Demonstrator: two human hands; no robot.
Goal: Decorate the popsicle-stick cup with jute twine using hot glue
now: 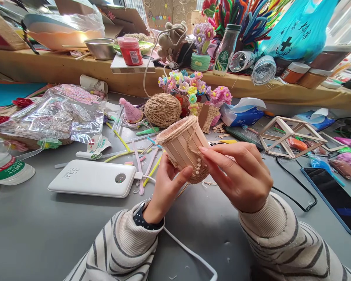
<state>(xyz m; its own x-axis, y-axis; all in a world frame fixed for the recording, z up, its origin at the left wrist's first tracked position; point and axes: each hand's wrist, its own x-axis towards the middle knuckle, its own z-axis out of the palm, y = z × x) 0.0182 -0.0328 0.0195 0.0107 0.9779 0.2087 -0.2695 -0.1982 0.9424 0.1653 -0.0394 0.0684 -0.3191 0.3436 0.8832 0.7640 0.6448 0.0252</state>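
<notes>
Both hands had the popsicle-stick cup (185, 147) up off the worktop (41, 230), tilted. Left hand (166, 187) cupped the base w/ thumb pressed; right hand (236, 175) pinched the bead trim (197, 164). Too hard a tug could prob. peel the trim or twine loose.

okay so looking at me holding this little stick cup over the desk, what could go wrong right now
1. The stick cup is tilted in the air, gripped only by the fingertips of the left hand and right hand; it might slip onto the grey table.
2. The bead strand and twine wrap could loosen under the pressing fingers.
3. The white cable runs under your sleeves and may snag, tugging the power bank.
</notes>
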